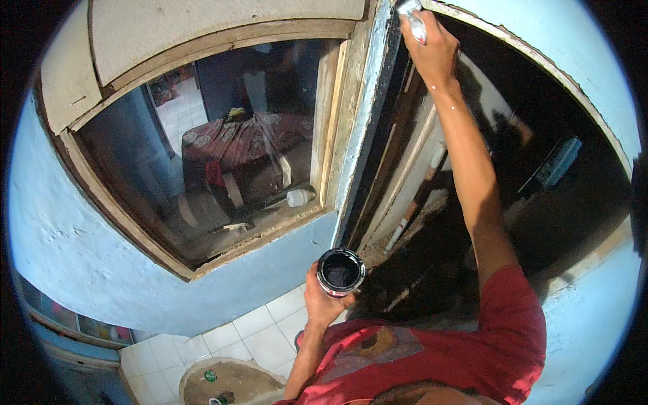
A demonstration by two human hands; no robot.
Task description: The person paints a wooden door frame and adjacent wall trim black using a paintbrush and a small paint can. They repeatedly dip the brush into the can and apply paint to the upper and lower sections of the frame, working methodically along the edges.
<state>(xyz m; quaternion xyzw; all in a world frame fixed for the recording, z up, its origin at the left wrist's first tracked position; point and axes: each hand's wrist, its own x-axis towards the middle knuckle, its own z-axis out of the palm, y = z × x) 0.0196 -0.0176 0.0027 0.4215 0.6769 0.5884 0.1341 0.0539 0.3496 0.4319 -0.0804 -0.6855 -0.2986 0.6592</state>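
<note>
1. tin (335, 293): round, open-topped, glossy black inside, rim smeared black, wall partly pale and red; held in the left grip, mouth up.
2. left grip (325, 297): fingers clamped around the tin's side.
3. right grip (433, 50): raised well above the left, closed on a whitish object (418, 30), grey-smudged; exact kind unclear.
4. door frame (375, 115): dark face, chipped pale blue edge; just left of the right grip.
5. window (246, 142): wood-framed; farther left of the right grip.
6. floor (258, 344): white tiles, below the left grip.
</note>
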